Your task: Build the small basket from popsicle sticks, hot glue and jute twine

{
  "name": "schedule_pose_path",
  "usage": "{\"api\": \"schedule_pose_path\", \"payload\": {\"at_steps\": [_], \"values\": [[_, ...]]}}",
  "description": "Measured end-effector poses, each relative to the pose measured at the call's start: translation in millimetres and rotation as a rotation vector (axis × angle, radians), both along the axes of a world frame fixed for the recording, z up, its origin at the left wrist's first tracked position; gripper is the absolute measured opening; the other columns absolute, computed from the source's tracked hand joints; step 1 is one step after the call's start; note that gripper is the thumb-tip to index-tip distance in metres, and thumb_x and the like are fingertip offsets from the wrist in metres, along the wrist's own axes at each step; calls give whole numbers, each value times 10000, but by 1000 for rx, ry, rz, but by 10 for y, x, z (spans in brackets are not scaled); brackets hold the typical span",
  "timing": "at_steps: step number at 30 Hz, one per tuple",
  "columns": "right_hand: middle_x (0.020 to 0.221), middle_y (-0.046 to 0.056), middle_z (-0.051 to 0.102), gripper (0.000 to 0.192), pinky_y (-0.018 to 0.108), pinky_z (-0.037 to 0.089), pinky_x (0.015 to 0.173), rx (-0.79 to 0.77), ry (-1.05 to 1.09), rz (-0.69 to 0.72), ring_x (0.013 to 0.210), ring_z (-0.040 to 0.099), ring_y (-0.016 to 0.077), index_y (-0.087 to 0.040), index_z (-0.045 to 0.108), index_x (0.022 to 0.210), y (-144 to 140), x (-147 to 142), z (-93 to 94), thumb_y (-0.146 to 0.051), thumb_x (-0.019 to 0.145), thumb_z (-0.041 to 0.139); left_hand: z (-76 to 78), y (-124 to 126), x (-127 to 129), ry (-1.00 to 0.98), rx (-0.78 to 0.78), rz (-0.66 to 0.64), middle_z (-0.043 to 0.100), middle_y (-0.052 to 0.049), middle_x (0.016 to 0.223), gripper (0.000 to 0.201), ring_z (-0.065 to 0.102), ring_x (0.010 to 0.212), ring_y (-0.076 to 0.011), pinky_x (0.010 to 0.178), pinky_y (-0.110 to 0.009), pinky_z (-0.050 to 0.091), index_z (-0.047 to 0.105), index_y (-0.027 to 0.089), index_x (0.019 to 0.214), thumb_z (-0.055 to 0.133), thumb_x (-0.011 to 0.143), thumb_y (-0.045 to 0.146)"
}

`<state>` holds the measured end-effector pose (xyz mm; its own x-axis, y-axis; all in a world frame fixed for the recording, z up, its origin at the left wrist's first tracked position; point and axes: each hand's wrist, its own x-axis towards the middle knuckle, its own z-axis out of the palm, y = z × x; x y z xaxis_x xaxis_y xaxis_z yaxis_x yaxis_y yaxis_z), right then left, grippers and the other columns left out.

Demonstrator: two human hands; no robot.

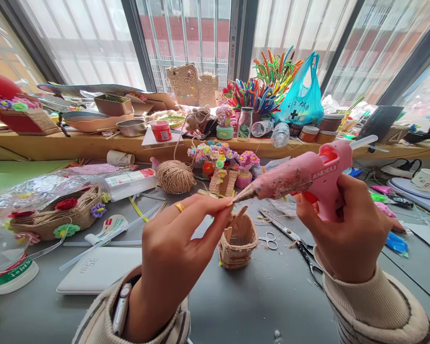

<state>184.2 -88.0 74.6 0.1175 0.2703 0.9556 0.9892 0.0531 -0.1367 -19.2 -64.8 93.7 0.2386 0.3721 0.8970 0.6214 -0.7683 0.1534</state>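
Observation:
My right hand (347, 224) is wrapped round the handle of a pink hot glue gun (290, 177), with a white glue stick (364, 142) poking out of its back. The gun's metal nozzle points left and meets the fingertips of my left hand (186, 239). Thumb and forefinger of that hand are pinched together; what sits between them is too small to make out. Just below and behind the pinch stands a small basket (238, 243) of twine and wooden sticks, upright on the grey table.
Scissors (290, 234) and small scissors (270, 240) lie right of the basket. A white power bank (100, 270) is at left, near a twine-wrapped basket with flowers (57, 210). Behind are a twine ball (175, 177) and crocheted flowers (218, 155). A cluttered sill (122, 148) runs along the windows.

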Motion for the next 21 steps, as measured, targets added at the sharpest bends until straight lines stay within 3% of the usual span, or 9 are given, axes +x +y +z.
{"api": "schedule_pose_path", "payload": {"at_steps": [21], "values": [[718,58,611,314,263,360,449,26,-15,19,555,557,159,-153,540,904,33,39,-4,-390,703,580,-3,-13,-35,23,10,52,671,56,710,78,603,621,-55,643,-147,478,632,200,796,640,729,161]]}}
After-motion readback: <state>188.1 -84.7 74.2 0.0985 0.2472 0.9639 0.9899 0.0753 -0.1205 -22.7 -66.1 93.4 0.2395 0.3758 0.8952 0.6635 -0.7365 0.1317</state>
